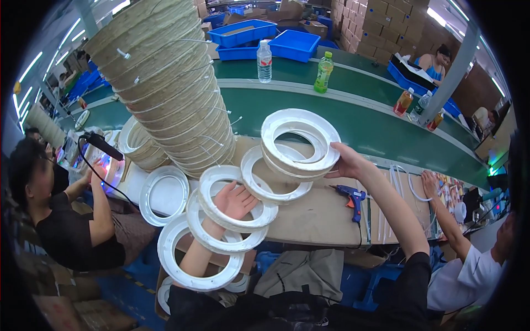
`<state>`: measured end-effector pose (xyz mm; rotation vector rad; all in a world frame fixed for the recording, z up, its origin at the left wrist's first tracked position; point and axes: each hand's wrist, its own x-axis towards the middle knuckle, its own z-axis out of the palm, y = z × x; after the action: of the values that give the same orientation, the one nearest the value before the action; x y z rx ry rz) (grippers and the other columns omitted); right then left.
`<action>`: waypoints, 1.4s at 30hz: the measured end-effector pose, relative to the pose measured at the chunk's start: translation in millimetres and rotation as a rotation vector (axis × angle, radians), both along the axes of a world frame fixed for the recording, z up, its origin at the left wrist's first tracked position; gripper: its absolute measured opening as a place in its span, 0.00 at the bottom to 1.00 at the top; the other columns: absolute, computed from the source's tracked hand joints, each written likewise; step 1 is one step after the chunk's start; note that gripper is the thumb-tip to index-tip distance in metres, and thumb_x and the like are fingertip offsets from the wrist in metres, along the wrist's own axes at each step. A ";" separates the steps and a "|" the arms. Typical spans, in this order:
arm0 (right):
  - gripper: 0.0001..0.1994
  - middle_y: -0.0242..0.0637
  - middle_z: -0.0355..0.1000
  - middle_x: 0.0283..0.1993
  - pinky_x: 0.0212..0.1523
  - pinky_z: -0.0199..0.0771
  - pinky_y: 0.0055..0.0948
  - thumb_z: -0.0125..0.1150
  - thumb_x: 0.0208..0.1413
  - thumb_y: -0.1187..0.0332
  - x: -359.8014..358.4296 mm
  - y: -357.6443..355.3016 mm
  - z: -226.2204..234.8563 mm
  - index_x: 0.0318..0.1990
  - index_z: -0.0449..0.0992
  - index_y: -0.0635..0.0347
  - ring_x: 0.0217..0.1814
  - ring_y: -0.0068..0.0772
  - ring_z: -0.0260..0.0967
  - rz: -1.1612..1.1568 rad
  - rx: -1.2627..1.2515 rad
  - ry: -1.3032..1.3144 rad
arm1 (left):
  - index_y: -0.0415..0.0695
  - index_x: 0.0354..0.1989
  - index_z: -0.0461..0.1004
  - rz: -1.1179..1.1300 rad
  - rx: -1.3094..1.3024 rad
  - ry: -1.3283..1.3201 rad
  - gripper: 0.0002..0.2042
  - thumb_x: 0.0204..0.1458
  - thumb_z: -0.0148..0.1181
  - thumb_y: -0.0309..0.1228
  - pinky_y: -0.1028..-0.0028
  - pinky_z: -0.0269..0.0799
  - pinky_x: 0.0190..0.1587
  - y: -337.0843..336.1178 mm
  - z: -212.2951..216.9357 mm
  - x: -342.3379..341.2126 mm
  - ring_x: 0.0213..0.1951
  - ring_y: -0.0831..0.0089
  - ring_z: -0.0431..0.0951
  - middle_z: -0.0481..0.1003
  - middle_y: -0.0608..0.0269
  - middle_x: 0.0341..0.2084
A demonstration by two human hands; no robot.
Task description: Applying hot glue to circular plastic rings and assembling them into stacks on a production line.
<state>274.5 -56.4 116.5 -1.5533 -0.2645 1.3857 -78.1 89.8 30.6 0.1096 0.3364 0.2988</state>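
White plastic rings (301, 144), flat and round, stacked tilted above the cardboard-covered bench (314, 215).

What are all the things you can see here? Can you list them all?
White rings: several, white; three on the left forearm, some in the right hand, more on the table.
Ring stack: one tall leaning pile, beige, table's left.
Glue gun: one, blue, on the table.
Bottles: five, clear, green and orange, along the green belt.
Bins: several, blue, behind the belt.
Boxes: many, brown, far back.
Co-workers: one each side, one beyond the belt.
Left hand: one, open, through rings.
Right hand: one, holding rings.
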 end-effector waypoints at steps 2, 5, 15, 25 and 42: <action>0.23 0.45 0.70 0.55 0.58 0.74 0.59 0.40 0.65 0.54 5.8 4.6 6.3 0.61 0.62 0.56 0.56 0.47 0.73 0.053 -0.015 -0.063 | 0.31 0.62 0.59 -0.011 0.039 0.013 0.26 0.63 0.49 0.40 0.52 0.54 0.70 -2.5 3.7 -11.8 0.63 0.49 0.63 0.66 0.42 0.58; 0.23 0.45 0.71 0.54 0.56 0.74 0.58 0.42 0.65 0.53 32.5 14.2 2.6 0.61 0.63 0.55 0.56 0.45 0.73 0.070 -0.075 -0.084 | 0.33 0.58 0.61 0.034 0.046 0.076 0.23 0.60 0.53 0.36 0.51 0.56 0.69 -9.4 8.3 -18.1 0.61 0.46 0.64 0.64 0.38 0.58; 0.23 0.37 0.71 0.56 0.54 0.76 0.46 0.52 0.61 0.52 67.7 62.8 -13.7 0.58 0.69 0.55 0.54 0.36 0.71 0.366 -0.240 -0.555 | 0.31 0.59 0.60 0.117 0.053 0.086 0.26 0.55 0.57 0.32 0.49 0.54 0.70 -23.8 9.5 -20.7 0.63 0.44 0.60 0.60 0.36 0.59; 0.39 0.41 0.63 0.64 0.66 0.65 0.44 0.66 0.49 0.68 63.2 57.1 -25.5 0.70 0.55 0.52 0.62 0.39 0.67 0.282 0.114 -0.118 | 0.29 0.63 0.53 0.248 0.063 0.144 0.29 0.56 0.55 0.31 0.54 0.55 0.70 -35.2 12.2 -19.5 0.62 0.48 0.60 0.59 0.39 0.57; 0.34 0.47 0.70 0.55 0.61 0.72 0.37 0.64 0.47 0.67 43.4 38.0 -14.0 0.63 0.62 0.68 0.56 0.38 0.72 0.376 -0.008 -0.130 | 0.28 0.61 0.57 0.231 0.263 0.030 0.25 0.62 0.51 0.33 0.65 0.57 0.70 -25.4 13.2 14.2 0.62 0.59 0.64 0.64 0.45 0.57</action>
<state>317.9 -18.4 102.5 -1.6598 -0.6583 1.5724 -63.9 64.4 43.8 0.3352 0.3389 0.5706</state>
